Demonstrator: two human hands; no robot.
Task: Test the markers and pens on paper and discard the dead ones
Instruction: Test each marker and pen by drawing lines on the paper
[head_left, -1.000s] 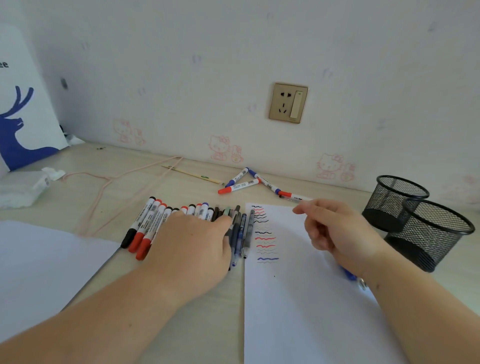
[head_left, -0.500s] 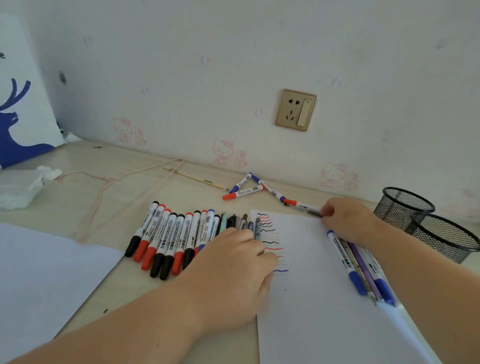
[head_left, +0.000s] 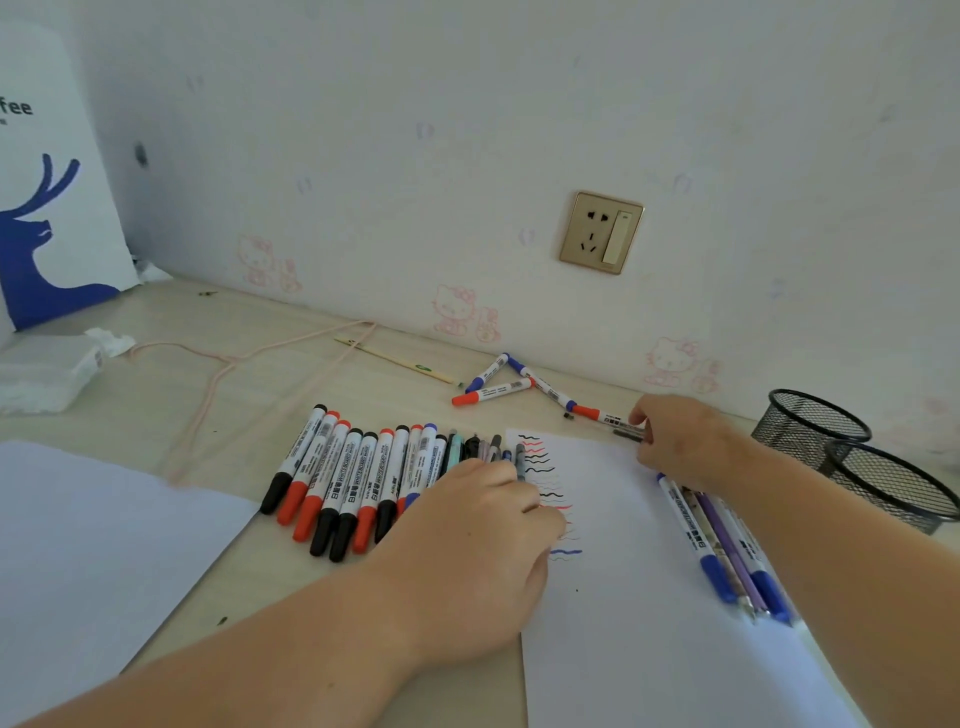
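A row of whiteboard markers (head_left: 353, 478) with black, red and blue caps lies on the desk, with thin pens at its right end. My left hand (head_left: 483, 545) lies over those thin pens, fingers curled on a grey pen (head_left: 520, 454). The test paper (head_left: 623, 597) carries wavy black, red and blue lines. My right hand (head_left: 680, 441) pinches a dark clear pen (head_left: 629, 431) at the paper's far edge, beside several markers (head_left: 493, 391) lying by the wall. Several blue and purple pens (head_left: 722, 545) lie on the paper under my right forearm.
Two black mesh cups (head_left: 810, 426) (head_left: 893, 488) stand at the right. Another white sheet (head_left: 104, 545) lies at the left. A tissue pack (head_left: 47, 374), a pink cord (head_left: 234, 364), a wooden stick (head_left: 395, 361) and a deer-print bag (head_left: 47, 208) sit at the back left.
My left hand slid right from the markers onto the thin pens by the paper. My right hand reached forward to the paper's far edge and took a pen between its fingers.
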